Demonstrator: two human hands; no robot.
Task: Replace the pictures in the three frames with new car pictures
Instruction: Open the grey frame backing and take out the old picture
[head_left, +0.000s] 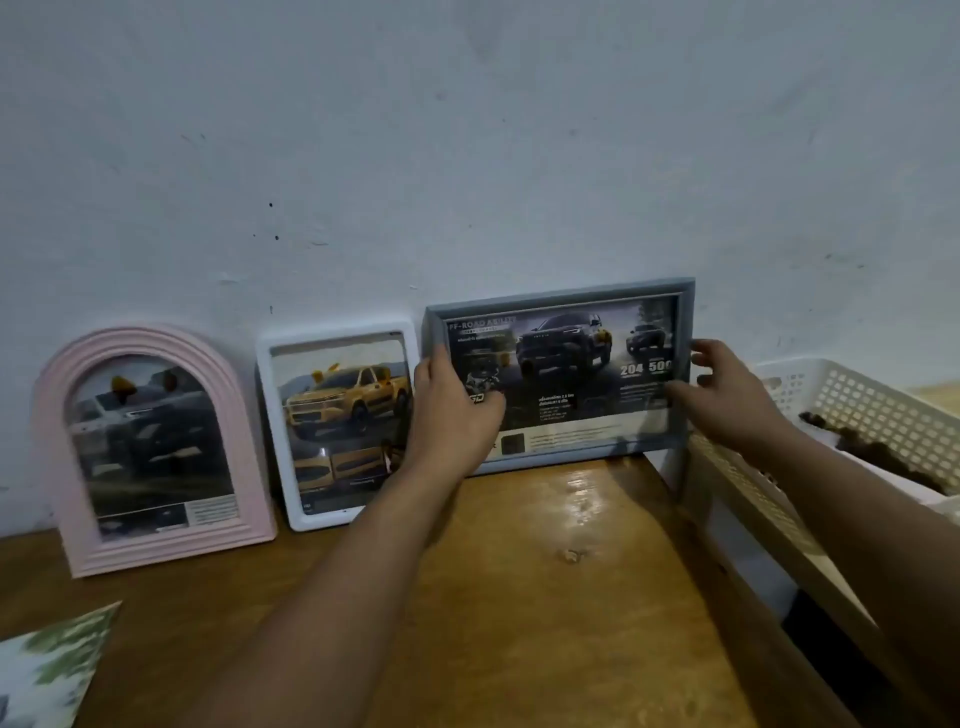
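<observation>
Against the white wall (467, 130) on the desk (545, 571), I see my left hand (452, 410) and right hand (727, 400) gripping the grey frame (561, 291) by its ends, the white frame (337, 332) just left of them.

Three frames stand on your table (545, 597) against the wall (467, 130): arched frame (57, 415) left, small frame (270, 415) middle, wide frame (561, 293) right. Right of it sits a basket (857, 410). A loose picture (47, 670) lies front left.
</observation>
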